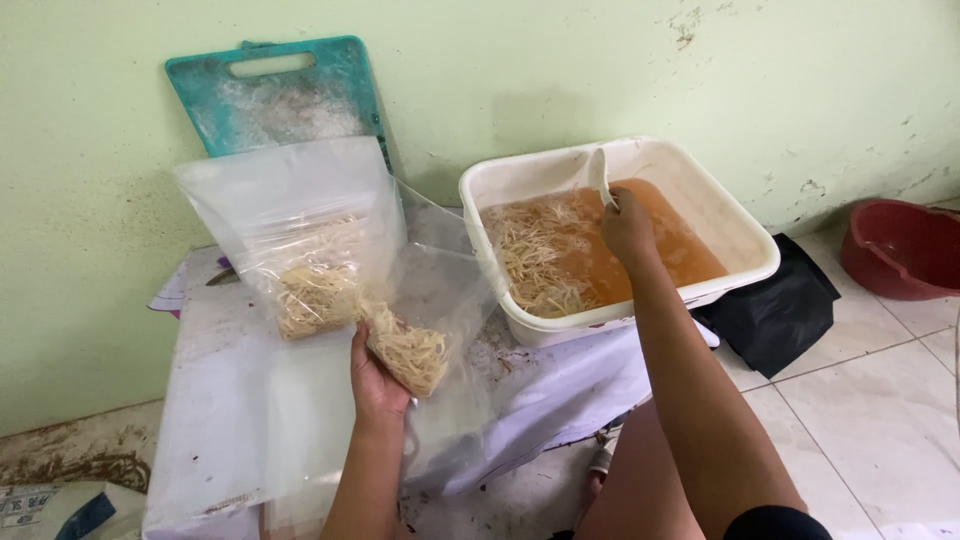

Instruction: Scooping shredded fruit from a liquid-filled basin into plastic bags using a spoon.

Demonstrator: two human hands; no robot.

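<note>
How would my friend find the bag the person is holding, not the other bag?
Start at the teal cutting board leaning on the wall. In front of it stands a filled clear bag of pale strands. The held bag is just right of that, nearer the white tub: the left hand cups its small clump of strands from below.

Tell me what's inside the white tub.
The white tub holds orange-brown liquid and pale shredded strands. The right hand dips a white spoon in; its bowl is hidden.

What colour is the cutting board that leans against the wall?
The cutting board is teal, with a worn whitish patch in the middle; the head view shows it.
</note>
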